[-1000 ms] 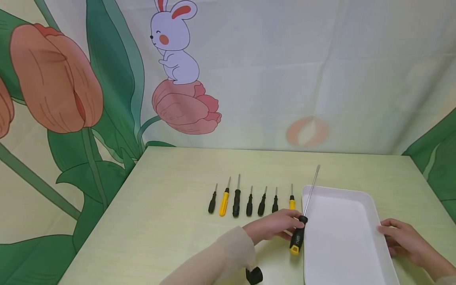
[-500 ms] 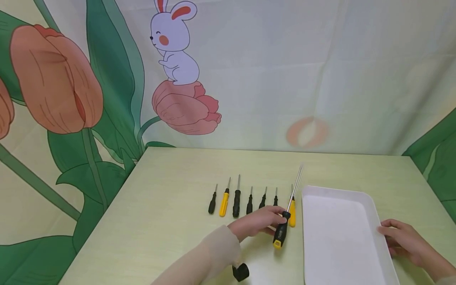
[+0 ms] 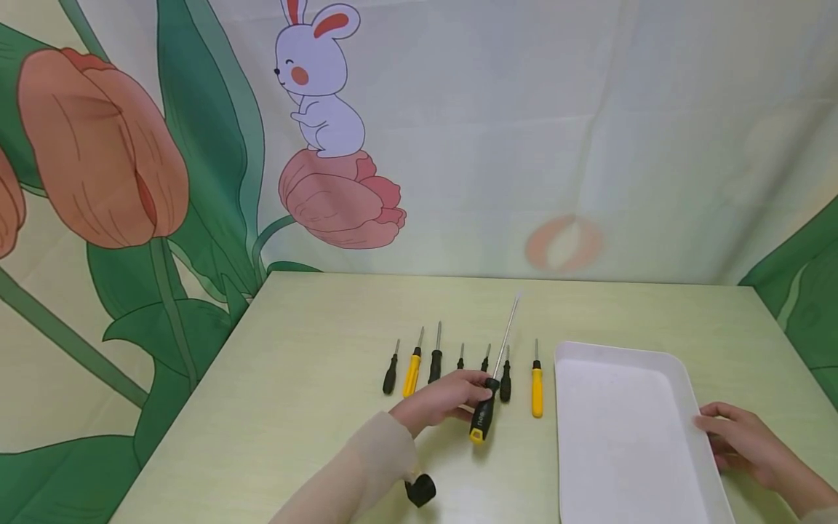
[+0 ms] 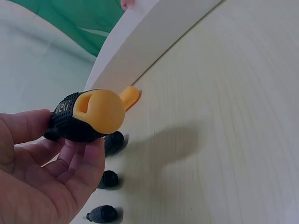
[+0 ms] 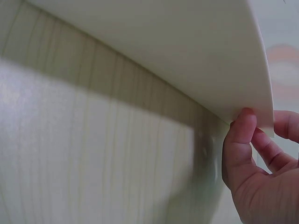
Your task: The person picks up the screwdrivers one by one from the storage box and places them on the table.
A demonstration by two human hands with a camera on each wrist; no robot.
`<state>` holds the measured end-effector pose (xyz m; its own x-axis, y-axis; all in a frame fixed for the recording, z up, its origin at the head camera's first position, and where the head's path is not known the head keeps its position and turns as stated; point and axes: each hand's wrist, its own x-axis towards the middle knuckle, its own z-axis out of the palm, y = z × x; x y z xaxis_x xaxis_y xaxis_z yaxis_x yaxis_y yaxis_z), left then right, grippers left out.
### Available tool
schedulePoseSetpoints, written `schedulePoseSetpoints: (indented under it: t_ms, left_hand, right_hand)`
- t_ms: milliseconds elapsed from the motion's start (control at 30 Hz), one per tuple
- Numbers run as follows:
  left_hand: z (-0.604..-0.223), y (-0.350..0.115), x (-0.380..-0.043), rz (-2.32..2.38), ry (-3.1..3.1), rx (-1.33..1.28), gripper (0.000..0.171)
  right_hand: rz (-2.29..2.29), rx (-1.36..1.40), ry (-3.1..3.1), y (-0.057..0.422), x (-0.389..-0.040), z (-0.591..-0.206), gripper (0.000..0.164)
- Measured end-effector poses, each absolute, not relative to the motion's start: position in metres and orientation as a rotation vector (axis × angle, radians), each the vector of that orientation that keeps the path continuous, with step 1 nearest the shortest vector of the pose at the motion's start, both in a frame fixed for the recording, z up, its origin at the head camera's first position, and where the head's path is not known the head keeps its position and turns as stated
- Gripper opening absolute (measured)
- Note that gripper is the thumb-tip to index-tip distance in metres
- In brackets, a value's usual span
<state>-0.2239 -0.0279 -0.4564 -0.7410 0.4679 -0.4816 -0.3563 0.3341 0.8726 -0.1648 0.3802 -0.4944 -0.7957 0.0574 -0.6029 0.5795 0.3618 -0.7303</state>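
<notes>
My left hand [image 3: 448, 397] grips a large screwdriver [image 3: 481, 416] by its black handle with a yellow end, held above the table with its long shank pointing up and away. In the left wrist view the yellow butt of this screwdriver [image 4: 88, 115] faces the camera, thumb on one side and fingers on the other. The right hand [image 3: 746, 444] holds the right rim of a white tray [image 3: 625, 437]. Thumb and fingers pinch that tray wall [image 5: 187, 56] in the right wrist view. Nothing lies in the visible part of the tray.
Several smaller screwdrivers lie in a row on the table [image 3: 294, 407], among them a yellow one [image 3: 537, 389] beside the tray and a black one [image 3: 390, 372] at the far left. The left forearm and hand partly cover some. A printed cloth [image 3: 491, 145] hangs behind.
My left hand has moved left with the large screwdriver, away from the tray's left edge, uncovering the yellow screwdriver. The right hand and the tray have stayed put.
</notes>
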Motion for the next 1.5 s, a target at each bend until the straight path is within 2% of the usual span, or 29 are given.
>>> schedulePoseSetpoints:
  t_ms: [300,867,1500]
  left_hand:
    - [-0.460,-0.046,-0.230,1.523,1.924,0.060,0.032]
    - [-0.457,-0.074,-0.240,1.548,1.966,0.025,0.036]
    - [-0.456,-0.115,-0.255,1.565,2.068,-0.162,0.041]
  right_hand:
    - [-1.443,0.549,2.144,0.380,-0.164,-0.494,0.045]
    - [-1.466,0.547,2.138,0.380,-0.163,-0.494,0.038]
    - [-1.472,0.548,2.131,0.380,-0.163,-0.494,0.041]
